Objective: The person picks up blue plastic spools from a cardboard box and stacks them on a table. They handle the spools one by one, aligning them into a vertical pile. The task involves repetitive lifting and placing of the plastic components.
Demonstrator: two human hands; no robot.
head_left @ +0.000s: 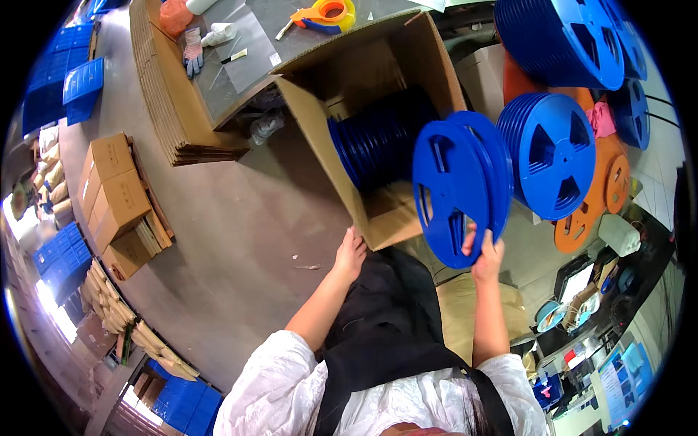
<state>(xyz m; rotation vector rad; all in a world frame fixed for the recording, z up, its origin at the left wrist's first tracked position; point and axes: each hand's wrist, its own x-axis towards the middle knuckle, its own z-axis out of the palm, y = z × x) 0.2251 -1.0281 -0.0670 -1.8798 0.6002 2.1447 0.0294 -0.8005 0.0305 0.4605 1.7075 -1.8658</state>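
Note:
An open brown cardboard box [313,109] stands in front of me, with a row of blue plastic reels [374,142] packed on edge inside it. My right hand [486,254] grips a small stack of blue reels [458,185] by the lower rim, held upright just right of the box's opening. My left hand [350,254] rests on the box's near corner, fingers apart and holding nothing.
More blue reels [549,152] and orange reels [600,192] are stacked to the right. A table [254,29] behind the box carries a tape dispenser [327,14] and a glove [193,51]. Flat cardboard sheets [163,87] lean at its left; sealed cartons [116,192] sit on the floor.

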